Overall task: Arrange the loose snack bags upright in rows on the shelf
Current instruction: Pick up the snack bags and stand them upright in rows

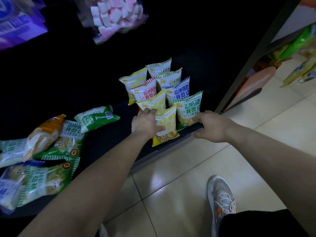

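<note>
Several snack bags stand upright in two rows at the right end of the dark bottom shelf [109,134]. My left hand [147,124] grips the front yellow bag [166,125] by its left side. My right hand [210,125] rests on the lower right of the front green bag [188,110], fingers curled at the shelf's front lip. Behind these stand a second yellow bag [153,102], a red one [145,93] and a blue one [178,93]. Loose bags lie flat in a heap [42,154] at the shelf's left, with a green bag [97,118] lying nearest the rows.
A marshmallow bag [114,16] and a purple pack [18,26] hang above the shelf. The shelf's upright side panel [253,62] closes the right end, with more goods beyond it. Pale floor tiles [179,177] and my shoe [222,199] are below.
</note>
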Demonstrator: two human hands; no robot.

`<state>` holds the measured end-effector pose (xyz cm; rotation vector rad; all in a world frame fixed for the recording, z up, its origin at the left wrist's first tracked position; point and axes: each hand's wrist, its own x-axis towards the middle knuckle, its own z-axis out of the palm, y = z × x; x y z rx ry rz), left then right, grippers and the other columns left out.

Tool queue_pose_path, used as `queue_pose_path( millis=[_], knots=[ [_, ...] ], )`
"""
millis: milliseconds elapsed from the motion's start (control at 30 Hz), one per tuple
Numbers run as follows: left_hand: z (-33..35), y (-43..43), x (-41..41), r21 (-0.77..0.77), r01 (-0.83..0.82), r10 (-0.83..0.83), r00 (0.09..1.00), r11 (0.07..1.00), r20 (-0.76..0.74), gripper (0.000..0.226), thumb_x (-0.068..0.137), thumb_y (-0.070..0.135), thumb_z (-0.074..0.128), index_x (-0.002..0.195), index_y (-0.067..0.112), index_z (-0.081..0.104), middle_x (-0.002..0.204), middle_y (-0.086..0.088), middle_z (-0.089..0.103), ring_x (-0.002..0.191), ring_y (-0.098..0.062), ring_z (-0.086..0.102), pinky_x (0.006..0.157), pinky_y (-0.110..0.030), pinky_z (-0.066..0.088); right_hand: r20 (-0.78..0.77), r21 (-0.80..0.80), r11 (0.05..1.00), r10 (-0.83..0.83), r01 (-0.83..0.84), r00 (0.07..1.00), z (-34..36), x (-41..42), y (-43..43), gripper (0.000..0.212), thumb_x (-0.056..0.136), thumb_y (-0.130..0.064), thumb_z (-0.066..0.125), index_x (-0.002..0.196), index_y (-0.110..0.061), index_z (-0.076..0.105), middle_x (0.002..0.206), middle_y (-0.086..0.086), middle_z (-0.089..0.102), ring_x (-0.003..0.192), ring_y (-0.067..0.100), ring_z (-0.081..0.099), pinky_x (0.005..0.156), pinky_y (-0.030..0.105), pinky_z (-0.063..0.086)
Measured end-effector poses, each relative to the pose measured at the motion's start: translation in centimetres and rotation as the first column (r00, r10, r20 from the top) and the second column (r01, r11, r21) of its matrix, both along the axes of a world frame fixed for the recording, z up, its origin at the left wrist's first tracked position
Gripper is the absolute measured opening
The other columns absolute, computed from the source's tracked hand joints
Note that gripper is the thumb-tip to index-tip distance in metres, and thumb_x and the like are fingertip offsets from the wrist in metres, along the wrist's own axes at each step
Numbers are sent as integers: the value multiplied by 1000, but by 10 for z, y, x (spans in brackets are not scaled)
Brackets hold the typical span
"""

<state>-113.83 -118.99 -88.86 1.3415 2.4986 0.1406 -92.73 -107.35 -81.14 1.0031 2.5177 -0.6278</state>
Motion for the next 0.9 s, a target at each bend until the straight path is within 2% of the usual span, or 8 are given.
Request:
queue_pose_path(
  millis=[200, 367, 467, 567, 667, 767, 900],
  knots=[
    [47, -36, -25, -59, 37, -38, 999, 998, -11, 85, 79, 64, 67, 149, 27, 35, 145, -4, 43, 132, -27, 40, 102, -45, 43, 8, 32, 997, 75, -75, 997, 15, -36, -24, 67, 87, -49, 67, 143, -22, 44, 139, 7, 44, 127, 27, 46, 99, 37, 44],
    [102, -102, -67, -148, 52, -65, 995, 988, -82, 78, 85, 62, 60, 149, 26, 35, 149, -4, 40, 134, -25, 41, 103, -38, 42, -59, 17, 994, 112, -111, 992, 22, -86, -56, 69, 89, -50, 64, 148, -23, 39, 149, 6, 37, 130, 29, 46, 100, 41, 45],
    [119, -159, -97, -178, 22, -47, 989, 984, -141, 75, 88, 60, 58, 150, 25, 34, 152, -3, 38, 135, -25, 41, 102, -37, 41, -123, -18, 988, 153, -157, 980, 21, -125, -86, 65, 92, -49, 62, 146, -21, 40, 145, 7, 39, 124, 29, 49, 94, 40, 47],
    [120, -212, -132, -218, -36, 7, 991, 975, -132, 75, 88, 63, 55, 149, 26, 35, 154, -3, 37, 137, -24, 39, 105, -37, 39, -161, -35, 975, 211, -219, 964, 13, -167, -115, 66, 93, -50, 60, 149, -22, 37, 148, 7, 37, 130, 26, 46, 96, 40, 46],
    [110, -248, -165, -194, -109, 95, 992, 975, -80, 76, 88, 63, 56, 150, 23, 37, 155, -4, 37, 140, -23, 37, 107, -35, 35, -140, -19, 965, 255, -260, 957, -4, -208, -132, 66, 94, -48, 59, 149, -21, 36, 150, 7, 36, 133, 28, 43, 96, 40, 45],
    [91, -266, -189, -151, -176, 181, 983, 973, 24, 78, 88, 61, 57, 151, 20, 35, 155, -5, 37, 138, -25, 39, 104, -34, 37, -135, -45, 969, 237, -244, 962, -33, -250, -137, 69, 93, -46, 61, 151, -18, 35, 150, 10, 35, 129, 30, 47, 96, 38, 46],
    [61, -266, -220, -139, -194, 202, 978, 971, 44, 76, 86, 61, 59, 149, 25, 37, 152, -6, 40, 135, -25, 42, 104, -37, 40, -158, -26, 978, 199, -205, 967, -80, -302, -137, 73, 90, -41, 65, 152, -24, 30, 144, 9, 37, 126, 34, 46, 100, 44, 45]
  ],
)
